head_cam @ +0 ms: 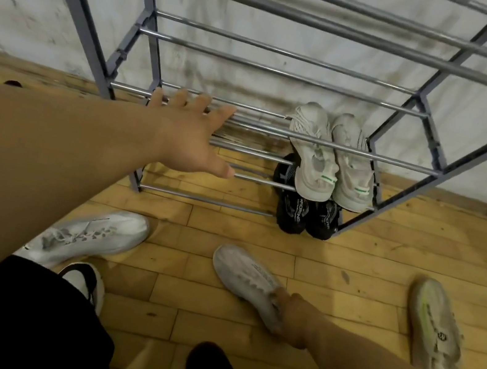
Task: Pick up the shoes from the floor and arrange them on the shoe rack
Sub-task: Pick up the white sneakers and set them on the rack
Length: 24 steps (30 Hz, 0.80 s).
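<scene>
Three loose shoes are lying on the wooden floor (213,309) before the shoe rack (298,15). The right hand (293,320), at five o'clock, is gripping the near end of the middle white shoe (245,275), which is still on the floor. A second white shoe (96,236) is lying at eight o'clock, and a beige shoe (435,325) at four o'clock. The left hand (188,139), at ten o'clock, is reaching to the rack's lower rails, fingers spread wide and holding nothing. A white pair (330,164) is sitting above a black pair (305,214) at the rack's right end.
</scene>
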{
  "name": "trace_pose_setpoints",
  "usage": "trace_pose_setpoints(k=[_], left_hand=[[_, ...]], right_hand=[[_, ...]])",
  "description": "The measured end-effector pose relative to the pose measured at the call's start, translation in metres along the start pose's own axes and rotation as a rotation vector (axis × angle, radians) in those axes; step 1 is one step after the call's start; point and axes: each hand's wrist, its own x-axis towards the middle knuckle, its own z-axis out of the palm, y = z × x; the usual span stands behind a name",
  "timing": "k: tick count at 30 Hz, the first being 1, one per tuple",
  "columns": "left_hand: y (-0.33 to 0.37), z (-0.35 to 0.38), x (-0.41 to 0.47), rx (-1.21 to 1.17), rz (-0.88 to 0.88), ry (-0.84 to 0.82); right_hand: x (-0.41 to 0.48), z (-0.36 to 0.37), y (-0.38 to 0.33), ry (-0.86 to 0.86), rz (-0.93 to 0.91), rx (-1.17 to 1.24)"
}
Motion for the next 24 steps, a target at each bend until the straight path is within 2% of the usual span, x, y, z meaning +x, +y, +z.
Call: trace_pose_setpoints(k=[8, 11, 14, 18, 21, 24], left_hand=[[-0.002, 0.002, 0.004, 0.006, 0.006, -0.010], [-0.003, -0.004, 0.001, -0.012, 0.022, -0.052], [-0.008, -0.028, -0.008, -0.066, 0.074, -0.152], [-0.036, -0.047, -0.048, -0.068, 0.162, -0.156], [-0.077, -0.012, -0.091, -0.113, 0.138, -0.264], [-0.125, 0.057, -0.118, -0.246, 0.003, -0.330]], right_hand=[[0.013, 0.008, 0.018, 0.081, 0.031, 0.004], [0.005, -0.005, 0.002, 0.075, -0.042, 0.090], [-0.020, -0.049, -0.034, 0.079, -0.163, 0.127], [-0.073, -0.122, -0.092, 0.240, -0.335, 0.211], [-0.092, -0.143, -0.131, 0.367, -0.412, 0.375], [-0.094, -0.137, -0.168, 0.423, -0.467, 0.433]])
